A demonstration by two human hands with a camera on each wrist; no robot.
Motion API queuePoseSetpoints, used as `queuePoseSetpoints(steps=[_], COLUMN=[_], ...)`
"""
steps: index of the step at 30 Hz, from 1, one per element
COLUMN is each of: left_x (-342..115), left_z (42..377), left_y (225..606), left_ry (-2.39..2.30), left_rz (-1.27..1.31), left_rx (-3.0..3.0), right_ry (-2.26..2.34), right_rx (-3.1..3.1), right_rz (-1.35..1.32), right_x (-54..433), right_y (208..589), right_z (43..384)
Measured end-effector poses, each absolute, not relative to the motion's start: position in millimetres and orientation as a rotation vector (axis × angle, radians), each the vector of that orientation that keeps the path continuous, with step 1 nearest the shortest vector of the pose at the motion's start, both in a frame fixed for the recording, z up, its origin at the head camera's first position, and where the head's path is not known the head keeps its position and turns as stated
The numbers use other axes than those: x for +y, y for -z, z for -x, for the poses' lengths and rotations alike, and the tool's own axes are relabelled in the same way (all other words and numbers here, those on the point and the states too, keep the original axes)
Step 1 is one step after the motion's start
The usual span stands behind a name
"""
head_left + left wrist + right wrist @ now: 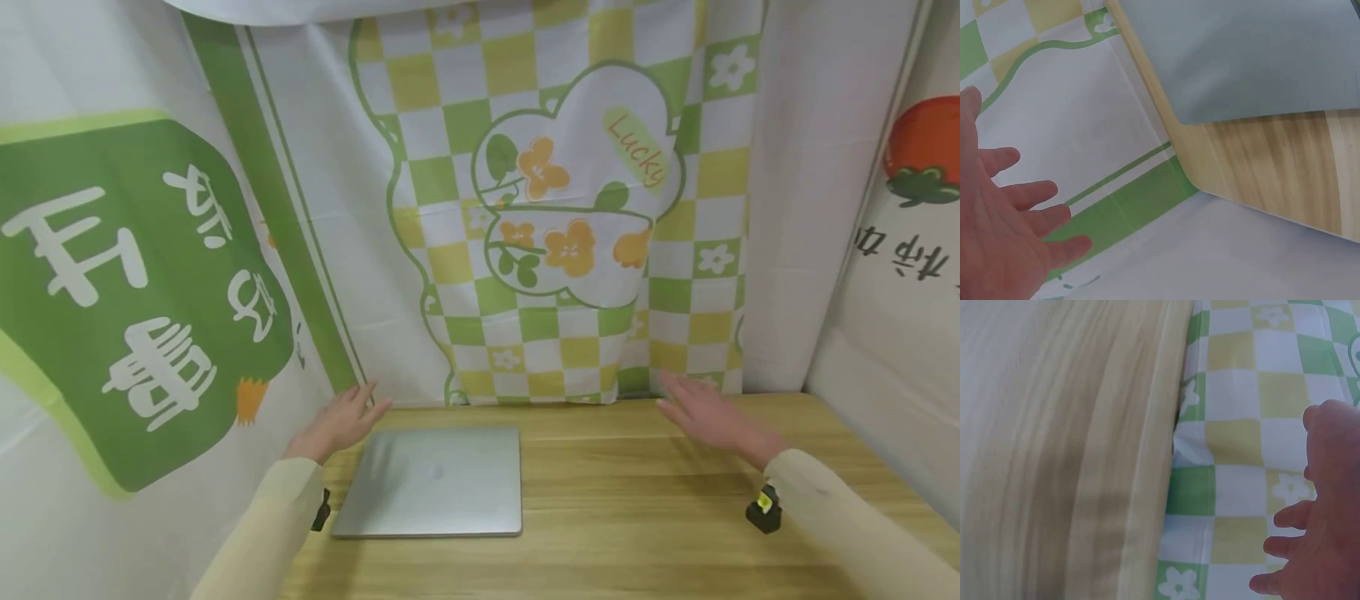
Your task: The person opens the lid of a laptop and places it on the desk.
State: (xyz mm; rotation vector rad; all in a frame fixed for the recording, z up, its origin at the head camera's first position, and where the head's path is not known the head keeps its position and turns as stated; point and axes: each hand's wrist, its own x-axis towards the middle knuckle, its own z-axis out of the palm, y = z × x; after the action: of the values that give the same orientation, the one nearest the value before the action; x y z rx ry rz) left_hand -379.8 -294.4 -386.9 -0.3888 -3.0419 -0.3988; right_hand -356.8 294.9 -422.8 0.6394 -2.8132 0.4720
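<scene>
A closed silver laptop [442, 483] lies flat on the left half of the wooden table [630, 517]. My left hand [342, 422] hovers near the laptop's far left corner, fingers extended and holding nothing. In the left wrist view that hand [1010, 212] has its fingers spread, apart from the laptop [1254, 56]. Over the far right part of the table, my right hand [716, 421] is held out with straight fingers and an empty palm. The right wrist view has the same hand [1325, 519] in front of the checkered cloth, beyond the table edge.
A checkered cloth curtain [555, 350] hangs behind the table's back edge. White printed cloth [97, 292] walls the left side, and another panel [885, 333] stands on the right. Black wrist devices [763, 510] hang below both sleeves.
</scene>
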Motion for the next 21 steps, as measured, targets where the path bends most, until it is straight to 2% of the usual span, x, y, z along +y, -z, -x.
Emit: queuePoseSetpoints(steps=[21], left_x=[-306], left_z=[378], left_y=[415], left_ry=[0.654], left_rz=[0.379], left_rx=[-2.995], right_ry=[-0.801], right_rx=[-2.757], right_rz=[-0.677], right_x=[246], right_y=[456], right_z=[344])
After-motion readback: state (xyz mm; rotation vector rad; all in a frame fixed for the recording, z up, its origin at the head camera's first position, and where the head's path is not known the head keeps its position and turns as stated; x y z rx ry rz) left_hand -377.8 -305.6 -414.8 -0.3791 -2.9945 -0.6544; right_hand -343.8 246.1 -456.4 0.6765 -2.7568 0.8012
